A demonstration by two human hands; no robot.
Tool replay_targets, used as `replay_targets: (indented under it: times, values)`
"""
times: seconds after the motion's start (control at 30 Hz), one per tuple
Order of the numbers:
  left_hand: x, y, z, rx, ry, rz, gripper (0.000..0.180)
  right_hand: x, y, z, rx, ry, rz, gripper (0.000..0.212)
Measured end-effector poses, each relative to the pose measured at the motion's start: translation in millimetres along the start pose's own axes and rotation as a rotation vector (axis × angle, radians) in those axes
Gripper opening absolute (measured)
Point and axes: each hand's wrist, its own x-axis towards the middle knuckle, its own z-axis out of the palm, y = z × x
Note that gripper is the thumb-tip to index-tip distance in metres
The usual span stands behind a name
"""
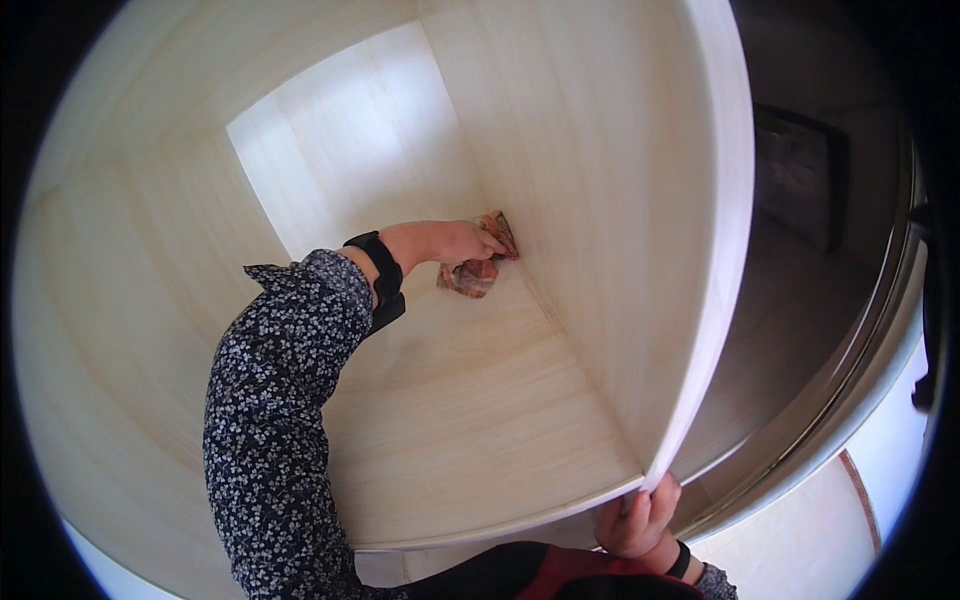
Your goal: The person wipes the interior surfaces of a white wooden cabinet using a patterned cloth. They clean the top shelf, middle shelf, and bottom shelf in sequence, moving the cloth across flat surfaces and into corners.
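Note:
My left arm reaches deep into a pale wood-grain cabinet (pixel 450 430). Bunched under the fingers of my left hand (pixel 455 242) is a reddish-brown patterned cloth (pixel 468 280). The hand is closed on it and presses it into the back corner, where the cabinet floor meets the right side panel (pixel 600 220). Part of the cloth hangs loose below the fingers. At the front, my right hand (pixel 640 522) is closed around the cabinet's front edge (pixel 655 465), at the lower corner beneath the side panel.
The side panel's pale front edge (pixel 735 200) curves up on the right. Beyond it lies a dark recess (pixel 790 330) with a dark-framed rectangular panel (pixel 800 175). A lit back panel (pixel 350 130) stands behind my left hand. A pale floor (pixel 800 540) shows at the lower right.

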Motion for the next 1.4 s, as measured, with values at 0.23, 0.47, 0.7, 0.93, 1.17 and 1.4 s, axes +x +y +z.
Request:
replay_targets:
  times: [0.23,0.47,0.7,0.93,1.17,1.4]
  values:
    - [-13.4,0.4,-7.8,-0.105,0.084,-0.069,0.032,-2.6,-2.7,-13.2,0.042,0.008,-0.039,0.049]
    - [0.6,33.9,-10.0,0.138,0.252,0.018,0.034,-12.5,-13.3,-70.1,0.028,0.064,-0.087,0.048]
    - [14.2,57.1,-23.5,0.44,0.435,0.088,0.037,-17.5,-19.4,-111.2,0.054,0.041,-0.132,0.058]
    - [28.7,150.3,-75.7,0.612,0.58,0.136,0.042,28.6,-19.1,-185.5,0.0,0.057,-0.036,0.053]
    - [-2.4,130.4,-41.5,0.665,0.539,0.153,0.047,32.5,-53.2,-196.7,-0.179,0.085,-0.134,0.054]
    - [-49.7,85.2,-9.1,0.553,0.352,0.034,0.056,-11.4,-4.8,-180.4,-0.157,0.07,-0.05,0.049]
